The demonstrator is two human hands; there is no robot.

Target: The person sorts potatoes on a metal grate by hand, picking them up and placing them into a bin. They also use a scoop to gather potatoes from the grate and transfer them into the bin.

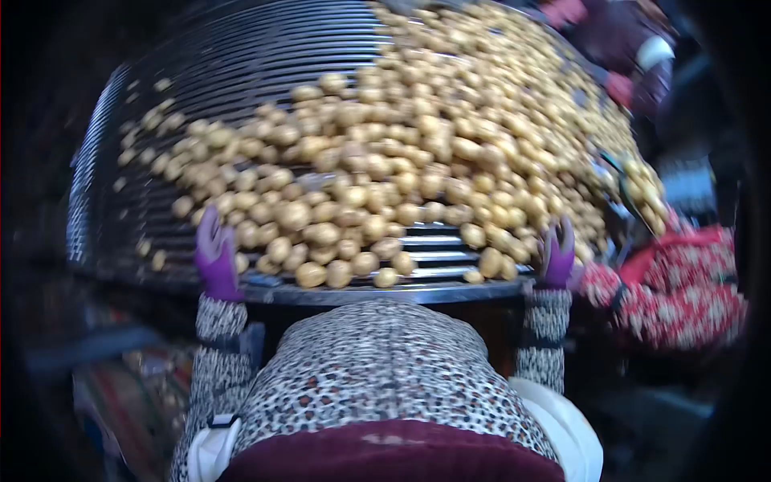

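A broad pile of potatoes (353, 193) lies on a slatted metal grate (265, 40). My left hand (215, 255), in a purple glove, is at the near left edge of the pile, fingers pointing forward and apart, beside a few potatoes. My right hand (558, 255), gloved the same way, rests over the near metal rim (385, 295) on the right. Its fingers are also apart, with potatoes close to its inner side. Neither glove shows a potato in its grip. Blur hides whether the fingertips touch any.
Close on my right, a person's red patterned sleeve (675, 285) reaches towards the grate. Another person in dark clothing (618, 40) stands at the far right. Bare slats (438, 241) show between potatoes near the rim. A striped sack-like thing (120, 402) lies below left.
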